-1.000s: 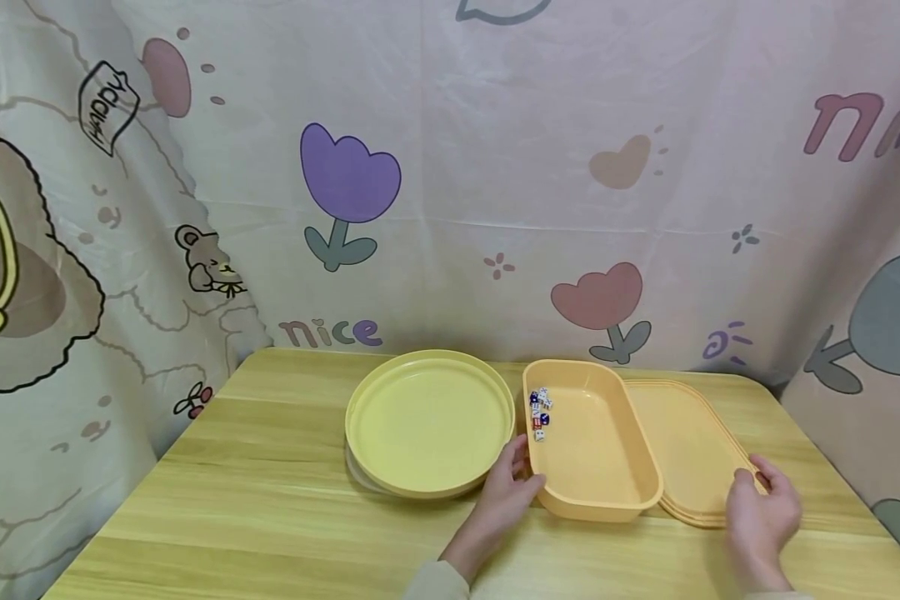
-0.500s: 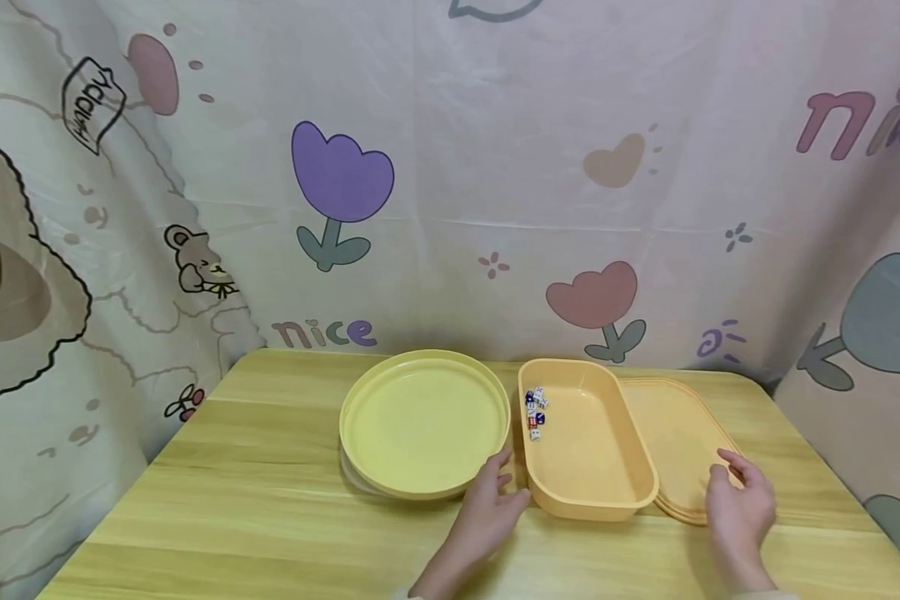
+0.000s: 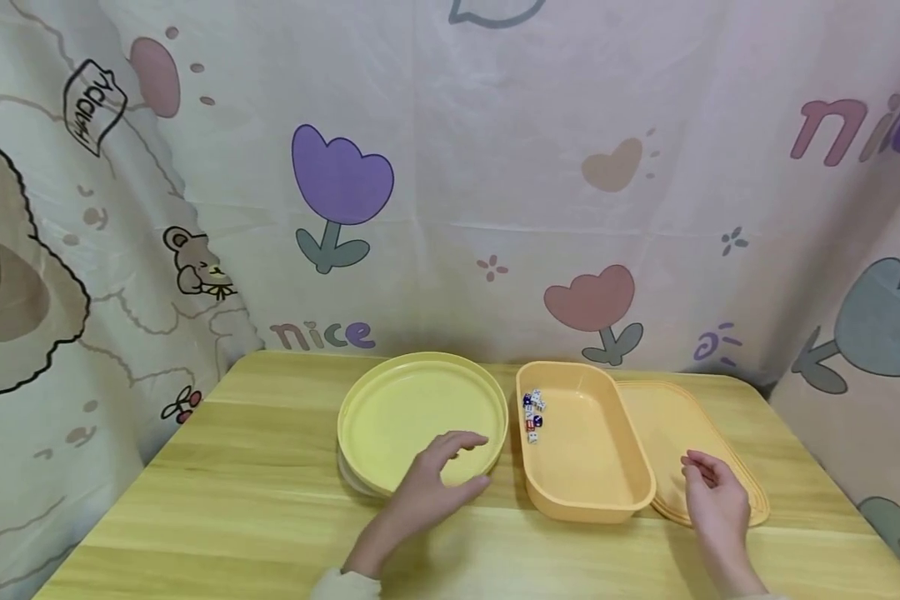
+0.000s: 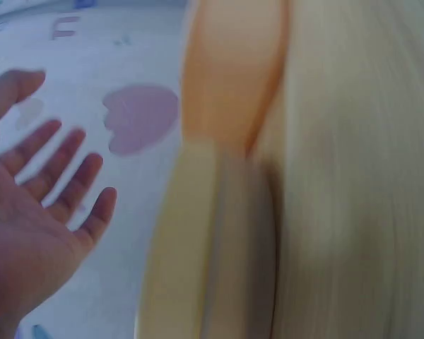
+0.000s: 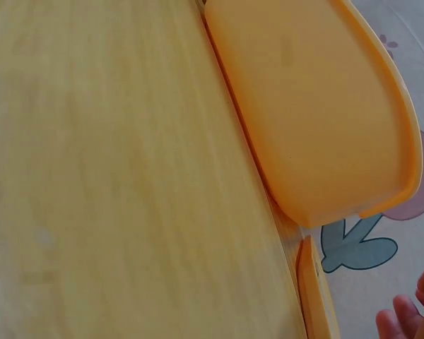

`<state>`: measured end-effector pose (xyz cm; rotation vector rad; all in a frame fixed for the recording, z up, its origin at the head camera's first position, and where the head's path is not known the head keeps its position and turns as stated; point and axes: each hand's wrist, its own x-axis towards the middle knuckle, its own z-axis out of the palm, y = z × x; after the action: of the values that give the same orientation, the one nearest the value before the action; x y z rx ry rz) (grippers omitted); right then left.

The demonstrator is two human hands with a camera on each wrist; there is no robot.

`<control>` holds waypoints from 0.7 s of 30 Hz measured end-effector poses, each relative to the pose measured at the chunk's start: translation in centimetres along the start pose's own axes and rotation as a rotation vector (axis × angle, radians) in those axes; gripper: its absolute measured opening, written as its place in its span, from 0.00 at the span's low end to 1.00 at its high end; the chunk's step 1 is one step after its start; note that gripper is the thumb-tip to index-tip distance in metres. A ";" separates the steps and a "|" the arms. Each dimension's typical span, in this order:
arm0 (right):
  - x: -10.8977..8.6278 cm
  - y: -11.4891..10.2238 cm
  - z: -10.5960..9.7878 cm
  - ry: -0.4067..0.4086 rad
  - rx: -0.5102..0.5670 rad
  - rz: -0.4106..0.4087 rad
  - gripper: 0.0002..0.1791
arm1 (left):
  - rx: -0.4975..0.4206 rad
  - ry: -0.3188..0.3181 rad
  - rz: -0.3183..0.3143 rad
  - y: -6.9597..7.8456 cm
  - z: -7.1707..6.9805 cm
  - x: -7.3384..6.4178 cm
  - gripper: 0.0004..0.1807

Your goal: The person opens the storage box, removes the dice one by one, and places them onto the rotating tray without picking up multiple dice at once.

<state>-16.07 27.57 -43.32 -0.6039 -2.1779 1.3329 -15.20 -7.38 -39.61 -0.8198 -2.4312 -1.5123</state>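
place: screened-off corner — room unclear | cartoon-print cloth (image 3: 450, 142) | wood-grain table (image 3: 232, 475)

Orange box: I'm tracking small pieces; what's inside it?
In the orange box, dice, white, dark blue and red, cluster along its left side in the head view. The floor beneath them is covered, and they crowd too closely to count.
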 end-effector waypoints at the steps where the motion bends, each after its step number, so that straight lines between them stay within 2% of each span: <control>1: -0.1 0.0 0.0 -0.021 -0.011 0.001 0.13 | 0.042 -0.013 0.031 -0.5 -0.5 -0.3 0.23; 3: -0.2 -0.2 0.1 -0.057 -0.028 0.008 0.13 | 0.106 -0.044 0.071 -1.3 -1.7 -0.9 0.24; 6: -0.4 -0.5 0.1 -0.086 -0.029 0.018 0.13 | 0.141 -0.093 0.112 -2.7 -3.5 -1.6 0.25; 7: -0.4 -0.5 0.1 -0.091 -0.031 0.023 0.13 | 0.145 -0.105 0.107 -3.1 -4.1 -1.8 0.25; 11: -0.6 -0.7 0.2 -0.126 -0.033 0.030 0.14 | 0.163 -0.136 0.020 -4.7 -6.2 -2.9 0.26; 14: -0.6 -0.6 0.2 -0.145 -0.032 0.029 0.14 | 0.187 -0.155 -0.028 -5.3 -7.3 -3.5 0.25; 17: -0.5 -0.6 0.3 -0.152 -0.032 0.033 0.14 | 0.145 -0.192 -0.036 -5.7 -7.7 -3.6 0.21; 21: -0.5 -0.4 0.3 -0.163 -0.026 0.025 0.14 | 0.040 -0.243 -0.044 -5.9 -7.7 -3.6 0.13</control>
<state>-15.93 26.90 -43.14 -0.5514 -2.3279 1.4129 -16.48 -17.38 -42.04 -1.0017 -2.6567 -1.4490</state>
